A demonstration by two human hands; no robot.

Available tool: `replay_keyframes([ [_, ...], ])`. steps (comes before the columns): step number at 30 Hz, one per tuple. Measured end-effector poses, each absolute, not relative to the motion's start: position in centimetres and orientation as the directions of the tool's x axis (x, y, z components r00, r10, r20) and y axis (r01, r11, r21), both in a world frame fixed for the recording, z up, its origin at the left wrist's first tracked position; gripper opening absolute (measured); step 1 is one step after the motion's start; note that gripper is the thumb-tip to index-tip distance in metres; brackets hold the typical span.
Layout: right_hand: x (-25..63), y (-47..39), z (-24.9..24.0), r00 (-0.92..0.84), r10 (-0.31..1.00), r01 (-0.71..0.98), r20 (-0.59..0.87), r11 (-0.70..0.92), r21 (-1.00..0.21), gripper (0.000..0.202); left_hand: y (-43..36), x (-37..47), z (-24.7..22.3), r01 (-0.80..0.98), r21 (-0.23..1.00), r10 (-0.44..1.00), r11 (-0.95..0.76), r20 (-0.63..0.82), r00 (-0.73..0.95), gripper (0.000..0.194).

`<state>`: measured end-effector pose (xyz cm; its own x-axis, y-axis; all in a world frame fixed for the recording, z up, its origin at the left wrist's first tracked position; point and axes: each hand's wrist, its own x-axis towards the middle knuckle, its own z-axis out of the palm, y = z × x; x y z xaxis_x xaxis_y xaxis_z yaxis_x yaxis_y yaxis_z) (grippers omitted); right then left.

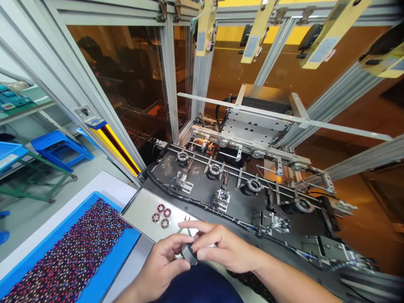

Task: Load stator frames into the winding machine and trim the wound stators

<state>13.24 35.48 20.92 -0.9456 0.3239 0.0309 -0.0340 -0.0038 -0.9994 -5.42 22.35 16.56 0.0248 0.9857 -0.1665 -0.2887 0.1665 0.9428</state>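
My left hand (167,256) pinches a small dark grey cylindrical part (189,254) between thumb and fingers, close to my body. From the other side, my right hand (221,248) has its thumb and bent fingers on the same part, its index finger stretched out over it. The fingers cover much of this part, so its exact kind cannot be made out. Just beyond the fingertips, a slim tool with green arms and pointed dark tips (187,219) shows partly. Several round stators (164,223) with red and metallic rims lie on the metal plate (139,207) ahead of my left hand.
A blue tray (126,249) filled with wound stators stands on the left. Ahead is a dark machine bed with round fixtures (215,170), small clamps (221,198) and cables. Aluminium posts (172,80) frame it, and yellow hanging units (254,40) are overhead. A blue stool (61,147) stands further left.
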Motion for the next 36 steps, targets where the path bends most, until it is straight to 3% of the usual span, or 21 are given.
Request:
replay_keyframes([
  [5, 12.2, 36.2, 21.1, -0.988, 0.145, -0.039, 0.042, 0.023, -0.999, 0.021, 22.1, -6.0, 16.0, -0.256, 0.946, 0.979, 0.196, -0.173, 0.11, 0.042],
  [8, 11.0, 37.6, 21.4, -0.993, 0.1, -0.054, 0.061, 0.072, -0.996, 0.024, 22.3, -7.3, 14.9, -0.184, 0.968, 0.985, 0.172, -0.165, 0.051, 0.047],
  [11, 8.8, 41.9, 21.5, -0.981, 0.163, -0.037, 0.103, 0.364, -0.931, 0.025, 23.2, -10.1, 12.0, 0.009, 0.995, 0.961, 0.1, -0.095, -0.259, 0.058],
  [13, 6.5, 46.4, 21.1, -0.954, 0.258, 0.057, 0.153, 0.656, -0.753, 0.024, 24.1, -12.4, 9.0, 0.169, 0.978, 0.852, 0.124, -0.018, -0.523, 0.055],
  [16, 2.5, 54.1, 19.1, -0.91, 0.386, 0.209, 0.149, 0.74, -0.639, 0.026, 25.3, -14.6, 4.4, 0.252, 0.946, 0.731, 0.206, 0.023, -0.681, 0.055],
  [18, 0.0, 58.2, 17.2, -0.889, 0.441, 0.296, 0.124, 0.759, -0.58, 0.018, 25.6, -15.0, 2.0, 0.272, 0.933, 0.713, 0.235, 0.024, -0.701, 0.057],
  [24, -3.0, 62.6, 12.5, -0.888, 0.458, 0.385, 0.052, 0.799, -0.461, 0.031, 25.3, -14.3, -0.7, 0.346, 0.895, 0.725, 0.281, 0.038, -0.688, 0.056],
  [36, -3.6, 63.1, 10.8, -0.888, 0.46, 0.437, -0.027, 0.822, -0.365, 0.031, 25.3, -14.4, -1.3, 0.424, 0.853, 0.755, 0.304, 0.056, -0.653, 0.054],
])
